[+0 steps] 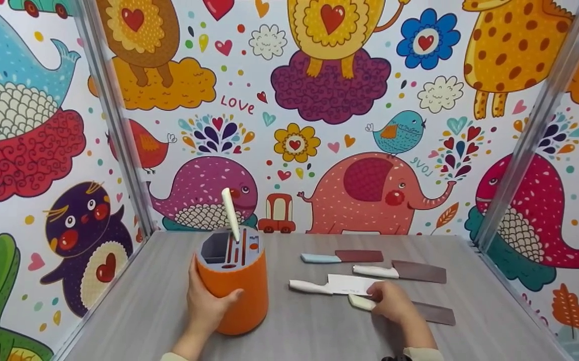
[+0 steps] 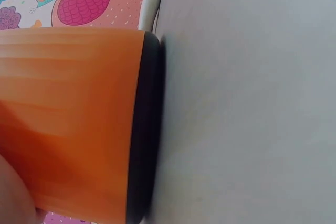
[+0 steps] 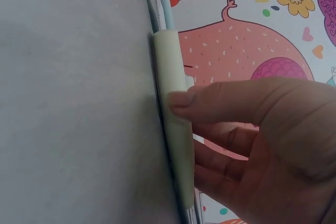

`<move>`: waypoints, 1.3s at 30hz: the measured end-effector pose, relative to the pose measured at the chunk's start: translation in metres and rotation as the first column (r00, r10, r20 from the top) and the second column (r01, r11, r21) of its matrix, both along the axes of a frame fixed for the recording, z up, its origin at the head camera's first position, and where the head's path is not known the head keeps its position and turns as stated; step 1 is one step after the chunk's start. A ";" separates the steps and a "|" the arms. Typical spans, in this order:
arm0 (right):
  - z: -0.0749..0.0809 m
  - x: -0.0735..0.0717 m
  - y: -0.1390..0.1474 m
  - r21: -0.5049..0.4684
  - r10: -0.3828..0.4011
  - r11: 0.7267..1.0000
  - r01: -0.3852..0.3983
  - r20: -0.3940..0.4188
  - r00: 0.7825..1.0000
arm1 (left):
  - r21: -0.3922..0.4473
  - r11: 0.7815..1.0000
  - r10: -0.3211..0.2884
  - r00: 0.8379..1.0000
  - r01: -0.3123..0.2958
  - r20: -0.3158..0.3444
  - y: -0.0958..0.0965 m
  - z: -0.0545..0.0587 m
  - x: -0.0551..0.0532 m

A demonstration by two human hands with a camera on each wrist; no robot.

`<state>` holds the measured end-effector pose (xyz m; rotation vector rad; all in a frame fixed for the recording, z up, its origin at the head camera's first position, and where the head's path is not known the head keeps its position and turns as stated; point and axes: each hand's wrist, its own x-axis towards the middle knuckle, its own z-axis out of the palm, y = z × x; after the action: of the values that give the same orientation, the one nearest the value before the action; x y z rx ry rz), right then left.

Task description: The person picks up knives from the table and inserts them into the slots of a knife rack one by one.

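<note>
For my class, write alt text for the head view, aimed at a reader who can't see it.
A person's left hand grips an orange knife holder with one pale handle sticking up, while the right hand pinches the nearest knife by its cream handle. Three other knives lie beyond it on a grey table, before a wall of cartoon animals.

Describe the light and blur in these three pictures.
Head view: soft light, crisp wall drawings, tiny print on the white blade unreadable; left wrist view: hazy table, orange holder shaded toward lower left; right wrist view: dark, soft-edged shadow along the cream handle.
</note>
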<state>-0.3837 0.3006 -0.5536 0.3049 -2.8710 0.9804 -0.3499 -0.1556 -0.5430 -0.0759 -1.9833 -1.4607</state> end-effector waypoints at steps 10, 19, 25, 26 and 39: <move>0.008 0.007 -0.005 0.090 -0.084 0.992 0.083 0.012 0.996 | -0.008 1.000 0.001 1.000 -0.001 0.014 0.002 0.003 0.001; 0.011 0.006 -0.011 0.092 -0.081 0.993 0.079 0.013 0.997 | 0.002 1.000 0.007 1.000 -0.007 0.014 0.000 0.002 0.000; 0.024 0.007 -0.017 -0.032 -0.060 0.998 0.058 -0.049 0.997 | 0.005 1.000 0.003 1.000 -0.003 0.009 0.000 0.000 0.000; 0.027 0.008 -0.019 -0.053 -0.053 0.997 0.050 -0.065 0.996 | 0.005 1.000 0.005 1.000 -0.005 0.005 0.000 0.000 -0.001; 0.076 0.031 -0.047 -0.411 -0.047 0.911 -0.030 -0.175 0.984 | 0.003 1.000 -0.014 1.000 0.014 0.011 -0.001 0.000 0.001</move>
<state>-0.3530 0.2539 -0.4774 0.3227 -2.4215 1.4382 -0.3486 -0.1564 -0.5431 -0.0809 -1.9930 -1.4753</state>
